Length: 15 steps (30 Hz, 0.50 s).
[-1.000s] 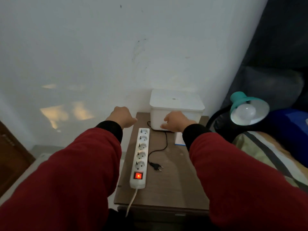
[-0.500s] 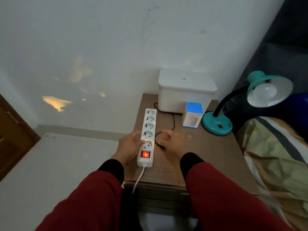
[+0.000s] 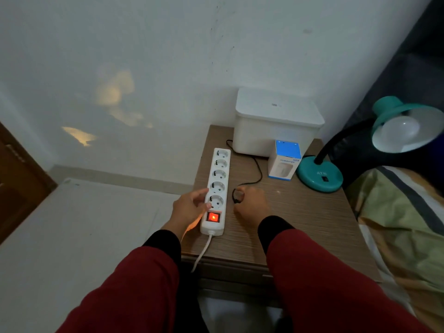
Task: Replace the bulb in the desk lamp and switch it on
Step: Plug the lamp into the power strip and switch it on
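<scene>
Bulb (image 3: 400,128) in lamp shade (image 3: 408,131), unlit.

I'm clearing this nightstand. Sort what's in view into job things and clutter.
Job: desk lamp, its bulb, black cord, power strip, left hand, right hand.

Clutter: white lidded box, small humidifier carton, bedding.

Teal desk lamp (image 3: 319,175), white bulb (image 3: 401,127). White power strip (image 3: 217,186), red lit switch (image 3: 213,217). Wood-grain brown table (image 3: 300,219). Red sleeves (image 3: 324,280), black cuffs.
</scene>
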Tool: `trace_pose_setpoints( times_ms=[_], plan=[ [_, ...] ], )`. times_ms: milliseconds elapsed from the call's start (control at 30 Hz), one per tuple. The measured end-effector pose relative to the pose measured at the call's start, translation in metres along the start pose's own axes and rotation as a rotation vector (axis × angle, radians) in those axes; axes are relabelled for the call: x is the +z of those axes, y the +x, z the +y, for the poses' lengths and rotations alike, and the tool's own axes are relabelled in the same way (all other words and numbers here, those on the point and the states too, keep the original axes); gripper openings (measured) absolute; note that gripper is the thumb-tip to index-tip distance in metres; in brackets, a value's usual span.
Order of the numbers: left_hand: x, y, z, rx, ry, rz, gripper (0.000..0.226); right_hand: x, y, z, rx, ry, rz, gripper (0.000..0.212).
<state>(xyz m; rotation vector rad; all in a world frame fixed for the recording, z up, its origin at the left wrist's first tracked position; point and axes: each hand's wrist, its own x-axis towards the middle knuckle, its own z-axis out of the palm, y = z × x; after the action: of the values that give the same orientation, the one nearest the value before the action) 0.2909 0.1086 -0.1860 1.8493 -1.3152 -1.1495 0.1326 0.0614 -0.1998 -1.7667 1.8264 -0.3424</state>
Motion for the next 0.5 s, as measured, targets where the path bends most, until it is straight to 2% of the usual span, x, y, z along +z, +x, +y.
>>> trace_pose_setpoints(
  times_ms=[267, 500],
  plan=[
    [0.001, -0.002, -0.002, 0.005, -0.032, 0.002, 0.047, -0.014, 0.001, -0.01, -0.082, 0.365, 0.029, 0.063],
    [0.003, -0.003, -0.004, -0.002, -0.067, 0.011, 0.046, -0.024, -0.006, -0.023, -0.186, 0.51, 0.065, 0.044]
  ],
)
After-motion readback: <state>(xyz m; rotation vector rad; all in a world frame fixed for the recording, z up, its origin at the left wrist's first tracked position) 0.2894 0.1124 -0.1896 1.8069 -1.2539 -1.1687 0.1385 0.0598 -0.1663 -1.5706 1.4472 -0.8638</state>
